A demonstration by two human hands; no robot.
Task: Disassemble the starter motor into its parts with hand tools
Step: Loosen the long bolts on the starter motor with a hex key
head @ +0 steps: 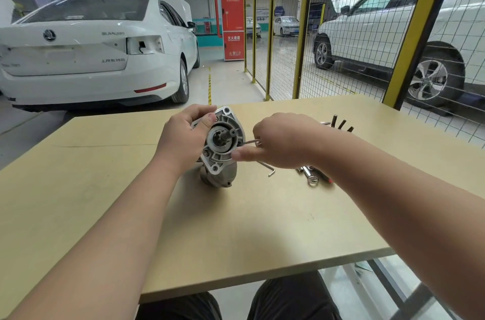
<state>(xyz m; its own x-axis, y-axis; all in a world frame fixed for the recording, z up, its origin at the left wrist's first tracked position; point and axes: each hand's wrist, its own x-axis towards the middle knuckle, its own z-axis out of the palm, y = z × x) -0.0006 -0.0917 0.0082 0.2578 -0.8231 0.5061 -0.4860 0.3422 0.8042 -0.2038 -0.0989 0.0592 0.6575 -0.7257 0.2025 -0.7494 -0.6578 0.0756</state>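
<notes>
Garage bay – tan table (236, 228), white car (86, 49), fence (367, 31)

A tan table (262, 228) lies near, a white sedan (86, 57) sits far left, a red fire cabinet (233, 26) far centre, a yellow-framed mesh fence (303, 31) right.

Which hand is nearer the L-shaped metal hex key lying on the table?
Right. The right hand is right next to the L-shaped metal hex key; left hand grips the silver starter motor, farther left.
</notes>
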